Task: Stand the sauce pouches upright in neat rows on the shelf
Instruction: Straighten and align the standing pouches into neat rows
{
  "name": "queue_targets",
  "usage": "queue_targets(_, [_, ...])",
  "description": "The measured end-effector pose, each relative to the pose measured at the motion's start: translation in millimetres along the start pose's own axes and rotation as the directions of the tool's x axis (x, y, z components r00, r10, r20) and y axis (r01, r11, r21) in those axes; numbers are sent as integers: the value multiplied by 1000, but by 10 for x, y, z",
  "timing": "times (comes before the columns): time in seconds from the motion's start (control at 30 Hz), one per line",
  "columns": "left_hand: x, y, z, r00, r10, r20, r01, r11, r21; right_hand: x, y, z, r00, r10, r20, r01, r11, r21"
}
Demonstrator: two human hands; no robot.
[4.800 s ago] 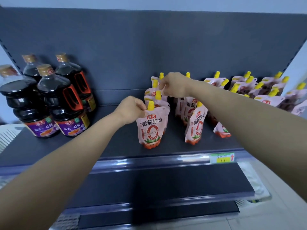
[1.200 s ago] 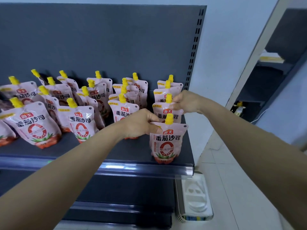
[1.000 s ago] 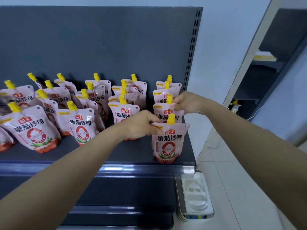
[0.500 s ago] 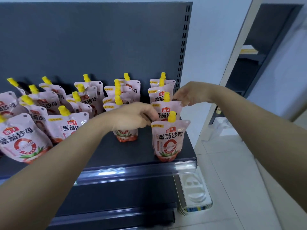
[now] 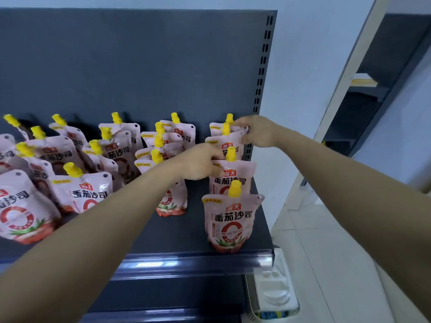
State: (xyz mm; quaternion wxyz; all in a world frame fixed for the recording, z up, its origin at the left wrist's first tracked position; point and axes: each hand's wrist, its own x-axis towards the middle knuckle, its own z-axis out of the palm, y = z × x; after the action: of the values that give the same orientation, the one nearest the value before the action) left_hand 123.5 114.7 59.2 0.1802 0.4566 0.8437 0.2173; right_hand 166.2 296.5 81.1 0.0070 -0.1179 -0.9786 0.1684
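Nearest, the shelf's [image 5: 186,231] glossy front rail [image 5: 186,264] runs below the front pouch [image 5: 229,220], which stands upright at the right end. It is pink with a yellow cap, a red 海天 logo, dark 番茄沙司 lettering and a red ring above a tomato-red base. The pouches are opaque, so their contents do not show. Behind it, the left hand [image 5: 198,163] pinches the top left corner of the second pouch [image 5: 235,177] with curled fingers, just beside its spout. Further back, the right hand [image 5: 256,132] curls finger and thumb round the upper right corner of the third pouch [image 5: 227,143]. A rear pouch [image 5: 229,120] stands by the grey back panel [image 5: 140,66]. To the left, neighbouring pouches [image 5: 88,194] lean unevenly.
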Motion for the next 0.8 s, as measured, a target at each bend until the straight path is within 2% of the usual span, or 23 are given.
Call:
queue_targets(0.17, [64,-38,18,999,-23,-33,21,998,-66,254,61,87,998,-18,61,21,999,-40])
queue_targets(0.37, [87,-68,-15,995,-34,-92,32,999,-22,330,39,58,989,-48,140,56,997,-56])
queue_targets(0.67, [81,-107,-30,995,-52,-86,50,999,-21,338,65,78,992,-49,115,54,998,-37])
queue_targets(0.8, [37,-86,-43,999,-28,-34,27,999,-38,297,71,78,989,-57,135,56,998,7])
